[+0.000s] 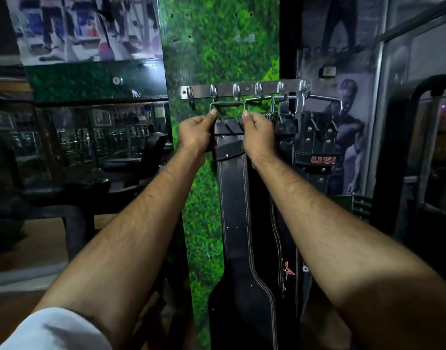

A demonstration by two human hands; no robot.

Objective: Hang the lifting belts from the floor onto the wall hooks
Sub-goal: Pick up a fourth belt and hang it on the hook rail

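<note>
A black leather lifting belt (233, 198) with white stitching hangs down the green wall panel, its metal buckle (227, 105) held up just under the hooks. My left hand (195, 133) pinches the buckle's left end and my right hand (258, 133) pinches its right end. The buckle's top bar sits level with the second and third hooks of the steel hook rail (244, 88); I cannot tell whether it rests on a hook. Other black belts hang to the right, one marked USI (318, 147).
The leftmost hook (190, 93) on the rail is bare. A dark bench and chair (131, 160) stand to the left beside a mirror wall. A black machine frame (418, 160) rises at the right. Wooden floor shows low on the left.
</note>
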